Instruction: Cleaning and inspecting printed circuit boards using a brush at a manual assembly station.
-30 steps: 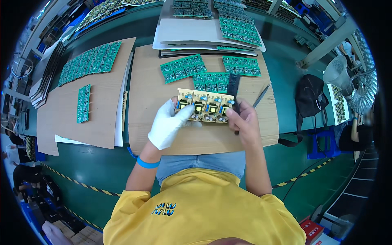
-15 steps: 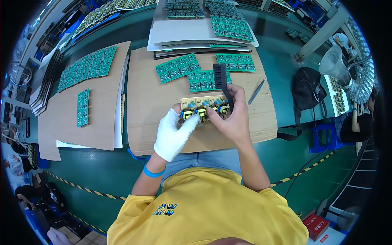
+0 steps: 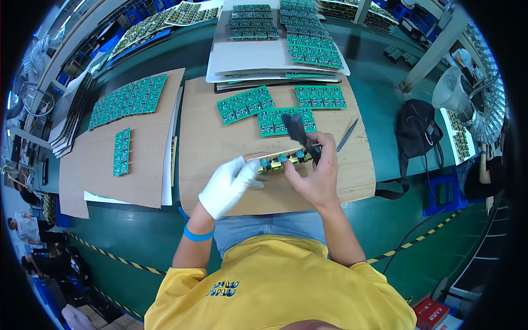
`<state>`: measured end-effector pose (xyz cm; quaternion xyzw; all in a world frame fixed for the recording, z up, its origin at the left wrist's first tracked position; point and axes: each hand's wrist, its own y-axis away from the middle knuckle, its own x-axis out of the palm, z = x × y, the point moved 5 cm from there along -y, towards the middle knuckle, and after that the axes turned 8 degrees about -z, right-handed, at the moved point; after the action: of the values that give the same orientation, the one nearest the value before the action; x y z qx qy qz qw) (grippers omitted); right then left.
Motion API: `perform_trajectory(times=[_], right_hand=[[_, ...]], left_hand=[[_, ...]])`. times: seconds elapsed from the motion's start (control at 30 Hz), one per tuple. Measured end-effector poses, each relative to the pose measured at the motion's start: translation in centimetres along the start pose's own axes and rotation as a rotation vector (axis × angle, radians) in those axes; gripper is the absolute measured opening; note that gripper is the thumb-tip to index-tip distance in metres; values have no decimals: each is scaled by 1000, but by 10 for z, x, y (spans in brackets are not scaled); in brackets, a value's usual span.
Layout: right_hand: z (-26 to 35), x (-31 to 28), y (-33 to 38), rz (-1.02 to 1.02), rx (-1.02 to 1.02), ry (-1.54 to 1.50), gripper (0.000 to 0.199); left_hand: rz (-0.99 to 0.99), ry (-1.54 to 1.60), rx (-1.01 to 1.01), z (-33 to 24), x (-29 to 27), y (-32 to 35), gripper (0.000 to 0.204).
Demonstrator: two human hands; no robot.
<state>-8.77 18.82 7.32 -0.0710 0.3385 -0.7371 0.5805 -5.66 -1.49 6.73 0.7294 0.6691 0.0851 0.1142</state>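
Holding a populated circuit-board panel (image 3: 282, 159), tilted nearly edge-on, over the near half of the cardboard sheet (image 3: 201, 140). Clamping its left end between thumb and fingers of the gloved left hand (image 3: 226, 187); pinching its right end between thumb and fingers of the bare right hand (image 3: 314, 179). Also gripping a blurred black brush (image 3: 295, 128) there, head toward the sheet's far edge, before green circuit boards (image 3: 275, 122).

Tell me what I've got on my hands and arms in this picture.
Your left hand wears a white glove, with a plain blue wristband below it. Your right hand has no glove, and no band shows on that wrist. Both forearms are uncovered, below short yellow sleeves.
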Motion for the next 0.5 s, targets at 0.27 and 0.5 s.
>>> perform_trajectory(times=[0.27,0.5], right_hand=[[13,-33,-36,-166,-284,91,57],[-54,-55,-29,-285,325,-307,30]], left_hand=[[105,-299,391,-82,-7,-62,48],[-278,-633,814,-131,-51,-195,54]])
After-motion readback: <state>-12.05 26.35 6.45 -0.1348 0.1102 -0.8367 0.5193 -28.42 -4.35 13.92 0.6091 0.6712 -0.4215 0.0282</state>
